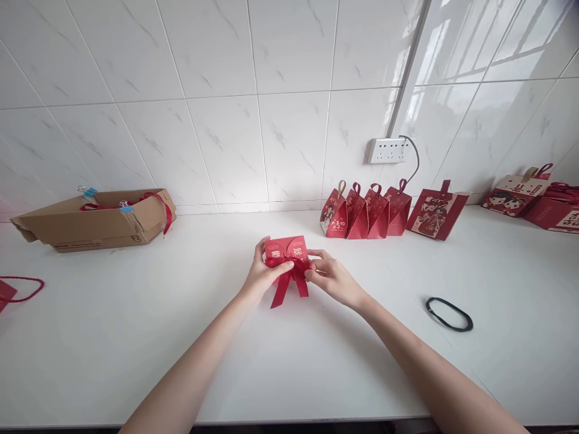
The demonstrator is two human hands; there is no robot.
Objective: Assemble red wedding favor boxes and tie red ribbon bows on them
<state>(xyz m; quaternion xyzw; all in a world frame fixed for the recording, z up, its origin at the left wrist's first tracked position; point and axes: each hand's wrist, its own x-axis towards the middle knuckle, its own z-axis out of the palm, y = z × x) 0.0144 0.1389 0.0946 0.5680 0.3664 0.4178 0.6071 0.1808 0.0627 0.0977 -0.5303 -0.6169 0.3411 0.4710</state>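
Note:
A small red gift box (286, 245) with pale printed characters is between my hands over the middle of the white table. A dark red satin ribbon (283, 289) is tied in a bow at its front, two tails hanging toward me. My left hand (261, 271) grips the box's left side, its thumb pressing on the bow's knot. On the right, my right hand (332, 277) pinches the bow's right loop between thumb and forefinger, other fingers reaching behind the box's side. The box's underside and back are hidden.
A cardboard tray (104, 226) holding red ribbon and clips stands back left. Several red gift boxes (377, 214) line the wall at right, beside a flat-fronted one (437, 212) and more boxes (515, 196). A black loop (449, 314) lies front right. A wall socket (388, 150) is behind.

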